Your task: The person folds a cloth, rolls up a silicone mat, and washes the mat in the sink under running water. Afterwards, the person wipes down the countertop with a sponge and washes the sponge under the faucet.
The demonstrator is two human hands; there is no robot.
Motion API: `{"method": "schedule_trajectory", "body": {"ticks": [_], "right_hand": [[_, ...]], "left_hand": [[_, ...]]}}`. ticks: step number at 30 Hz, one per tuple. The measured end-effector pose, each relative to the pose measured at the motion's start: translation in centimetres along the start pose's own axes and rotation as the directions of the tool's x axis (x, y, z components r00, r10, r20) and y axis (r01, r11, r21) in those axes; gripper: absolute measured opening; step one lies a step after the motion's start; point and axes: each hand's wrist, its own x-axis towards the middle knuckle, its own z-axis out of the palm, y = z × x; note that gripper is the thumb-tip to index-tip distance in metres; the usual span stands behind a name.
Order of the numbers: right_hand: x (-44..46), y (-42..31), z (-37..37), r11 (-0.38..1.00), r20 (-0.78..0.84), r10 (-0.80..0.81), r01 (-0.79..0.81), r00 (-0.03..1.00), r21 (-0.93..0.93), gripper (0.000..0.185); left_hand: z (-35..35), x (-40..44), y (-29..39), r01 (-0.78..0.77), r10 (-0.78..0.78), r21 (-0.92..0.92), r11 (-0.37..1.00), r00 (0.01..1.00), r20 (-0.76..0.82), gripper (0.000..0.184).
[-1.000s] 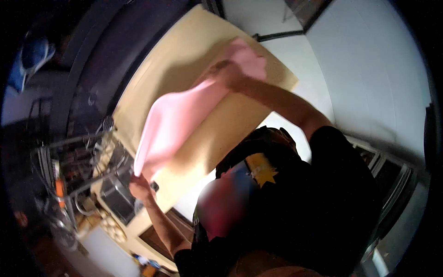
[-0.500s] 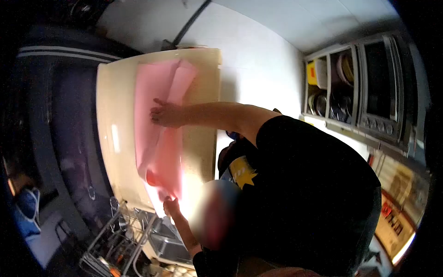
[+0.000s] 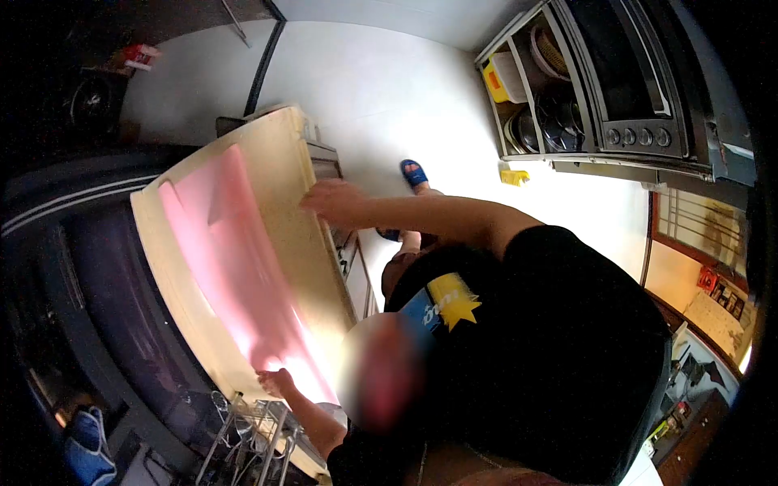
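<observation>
A long pink sheet lies lengthwise on a cream counter. It shines near the lower end, and its exact material is unclear. At that end, my left hand is closed on the sheet's edge, where the pink bunches up a little. My right hand is off the sheet, over the counter's near edge, its fingers blurred by motion. I see nothing in it.
Beside my left hand stands a metal dish rack with utensils. An oven and open shelves with pots are at upper right. My feet wear blue slippers. A yellow item lies on the floor.
My right hand has lifted off the sheet and drawn back towards the counter edge. The sheet's raised fold has flattened out. My left hand stays at the lower end. The view has shifted.
</observation>
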Motion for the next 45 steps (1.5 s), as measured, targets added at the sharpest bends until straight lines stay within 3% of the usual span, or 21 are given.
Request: {"method": "schedule_trajectory", "body": {"ticks": [2,4,6,8,10,12,13,16,17,20,23,27,28,31,33,34,35,36,39,42,45], "right_hand": [[-3.6,2.2,-4.1,0.859,0.050,0.435,-0.431,0.899,0.276,0.039],[-9.3,9.4,-2.8,0.711,-0.067,0.639,-0.556,0.766,0.431,0.038],[-14.0,13.3,-5.1,0.443,-0.049,0.854,-0.674,0.518,0.591,0.038],[-20.2,20.9,-4.0,0.447,-0.179,0.888,-0.707,0.423,0.549,0.041],[-26.6,27.1,-6.8,0.007,0.073,0.989,-0.540,0.127,0.841,0.040],[-30.7,31.7,-9.4,-0.174,0.170,0.984,-0.440,-0.048,0.881,0.036],[-32.1,32.2,-10.1,-0.212,0.199,0.977,-0.349,-0.075,0.913,0.035],[-33.7,35.2,-13.4,-0.317,0.286,0.923,-0.088,-0.257,0.945,0.028],[-35.1,36.6,-13.2,-0.256,0.247,0.932,0.001,-0.267,0.967,0.027],[-39.2,43.2,-11.5,-0.293,0.352,0.890,0.228,-0.291,0.929,0.026],[-51.5,56.9,-0.4,-0.273,0.308,0.951,0.489,0.010,0.828,0.027],[-42.2,57.7,-7.2,-0.100,0.334,0.815,0.454,-0.473,0.885,0.030],[-43.3,59.9,-6.2,-0.094,0.333,0.814,0.457,-0.477,0.884,0.030],[-44.1,64.1,-5.9,0.189,0.080,0.901,0.551,-0.427,0.813,0.031],[-43.3,65.5,-7.3,0.322,-0.047,0.894,0.566,-0.446,0.759,0.034],[-43.2,66.0,-7.2,0.388,-0.100,0.878,0.573,-0.468,0.722,0.039],[-44.2,67.1,-6.9,0.419,-0.198,0.889,0.556,-0.414,0.719,0.054],[-44.8,67.5,-6.9,0.425,-0.202,0.886,0.554,-0.418,0.716,0.054],[-46.1,67.8,-8.3,0.376,-0.246,0.909,0.409,-0.337,0.831,0.054],[-48.5,69.3,-9.0,0.292,-0.124,0.931,0.498,-0.343,0.816,0.050],[-44.5,67.2,-11.2,0.345,-0.235,0.932,0.472,-0.277,0.811,0.048]], "left_hand": [[-4.5,-2.8,2.5,-0.067,0.048,-0.040,0.997,0.933,-0.356,0.063],[-8.0,-4.5,5.9,-0.250,0.129,-0.126,0.960,0.796,-0.592,0.057],[-12.8,-8.1,11.3,-0.488,0.198,-0.243,0.838,0.688,-0.698,0.054],[-15.4,-11.4,18.5,-0.759,0.323,-0.221,0.613,0.496,-0.806,0.054],[-17.3,-17.3,30.4,-0.905,0.534,-0.204,0.372,0.389,-0.751,0.054],[-18.1,-22.8,40.2,-0.943,0.713,-0.209,0.259,0.333,-0.617,0.053],[-18.5,-24.1,43.3,-0.983,0.774,-0.137,0.125,0.183,-0.606,0.051],[-17.8,-30.2,54.1,-0.933,0.909,-0.357,-0.049,0.107,-0.404,0.049],[-15.8,-30.8,58.5,-0.880,0.933,-0.459,-0.127,0.051,-0.356,0.051],[-15.7,-35.7,68.2,-0.806,0.992,-0.583,-0.105,-0.044,-0.118,0.053],[-13.3,-38.4,77.7,-0.804,0.997,-0.590,-0.069,-0.072,-0.018,0.058],[-8.1,-41.3,90.9,-0.730,0.993,-0.675,-0.105,-0.115,-0.031,0.068],[-7.2,-42.2,93.6,-0.731,0.992,-0.674,-0.110,-0.121,-0.030,0.068],[-4.1,-45.3,101.5,-0.753,0.991,-0.646,-0.126,-0.118,-0.056,0.072],[-0.8,-46.9,106.8,-0.582,0.993,-0.808,-0.087,0.012,-0.116,0.074],[-1.6,-47.3,107.3,-0.587,0.992,-0.803,-0.100,0.004,-0.126,0.074],[-4.0,-48.5,107.4,-0.522,0.991,-0.844,-0.125,-0.101,-0.084,0.072],[-5.0,-49.1,107.7,-0.451,0.977,-0.882,-0.138,-0.208,-0.047,0.071],[-3.8,-51.0,112.2,-0.374,0.984,-0.918,-0.134,-0.159,-0.079,0.072],[-1.5,-52.2,117.0,-0.311,0.972,-0.929,-0.199,-0.181,-0.147,0.070],[-1.5,-52.6,117.9,-0.287,0.963,-0.926,-0.243,-0.188,-0.195,0.068]]}}
